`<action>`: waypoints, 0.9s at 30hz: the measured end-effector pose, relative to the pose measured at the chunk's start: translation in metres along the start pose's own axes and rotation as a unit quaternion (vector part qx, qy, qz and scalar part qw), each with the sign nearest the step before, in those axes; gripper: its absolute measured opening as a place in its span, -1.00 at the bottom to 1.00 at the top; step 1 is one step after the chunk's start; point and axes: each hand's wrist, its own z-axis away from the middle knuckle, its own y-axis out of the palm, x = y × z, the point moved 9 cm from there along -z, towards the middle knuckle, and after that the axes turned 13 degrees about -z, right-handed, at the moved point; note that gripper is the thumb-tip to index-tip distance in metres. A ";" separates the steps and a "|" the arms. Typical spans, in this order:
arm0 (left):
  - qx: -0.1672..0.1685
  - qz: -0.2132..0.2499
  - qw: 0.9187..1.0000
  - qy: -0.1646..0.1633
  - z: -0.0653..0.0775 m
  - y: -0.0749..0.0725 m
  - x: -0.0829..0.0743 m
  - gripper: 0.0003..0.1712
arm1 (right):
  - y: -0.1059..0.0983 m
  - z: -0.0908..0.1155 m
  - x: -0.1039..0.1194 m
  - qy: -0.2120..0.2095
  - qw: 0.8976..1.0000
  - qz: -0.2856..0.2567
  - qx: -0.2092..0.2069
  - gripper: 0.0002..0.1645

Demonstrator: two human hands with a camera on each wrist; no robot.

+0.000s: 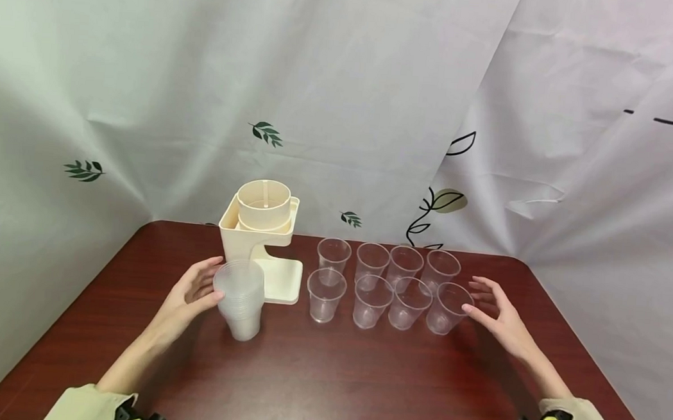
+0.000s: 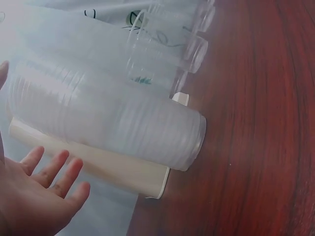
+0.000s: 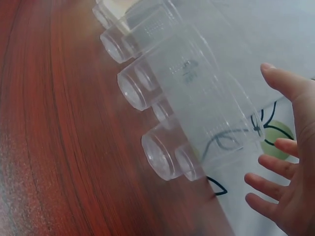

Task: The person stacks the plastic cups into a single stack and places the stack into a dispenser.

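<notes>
A stack of nested clear plastic cups stands upright on the table, left of the middle. Beside its left side is my left hand, fingers spread and thumb close to the rim. In the left wrist view a gap shows between that hand and the stack. Several single clear cups stand upright in two rows toward the right. My right hand is at the right end of the front row, thumb tip by the rim of the end cup. The right wrist view shows its fingers loosely extended, holding nothing.
A cream-coloured cup holder with a round cup-like top and a flat foot stands behind the stack. Back-row cups stand close behind the front ones. The dark red wooden table meets a printed white curtain at the back.
</notes>
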 end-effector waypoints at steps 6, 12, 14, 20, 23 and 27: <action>0.005 0.027 0.999 0.020 -0.003 0.003 0.001 -0.27 | 0.005 -0.001 -0.006 0.022 1.000 -0.007 0.009 -0.21; 0.021 0.037 0.998 0.038 -0.005 0.010 0.001 -0.16 | 0.006 -0.002 -0.010 0.024 1.000 -0.008 0.014 -0.14; 0.023 0.040 0.998 0.044 -0.005 0.012 0.000 -0.13 | 0.007 -0.002 -0.011 0.027 0.999 -0.011 0.017 -0.12; 0.021 0.025 0.999 0.040 -0.005 0.015 0.001 -0.11 | 0.011 -0.002 -0.013 0.028 0.999 -0.018 0.022 -0.06; 0.021 0.017 0.999 0.032 -0.006 0.015 0.002 -0.11 | 0.012 -0.002 -0.012 0.027 0.999 -0.019 0.021 -0.04; 0.023 0.014 0.999 0.026 -0.006 0.016 0.004 -0.12 | 0.014 -0.003 -0.012 0.027 0.999 -0.023 0.020 -0.06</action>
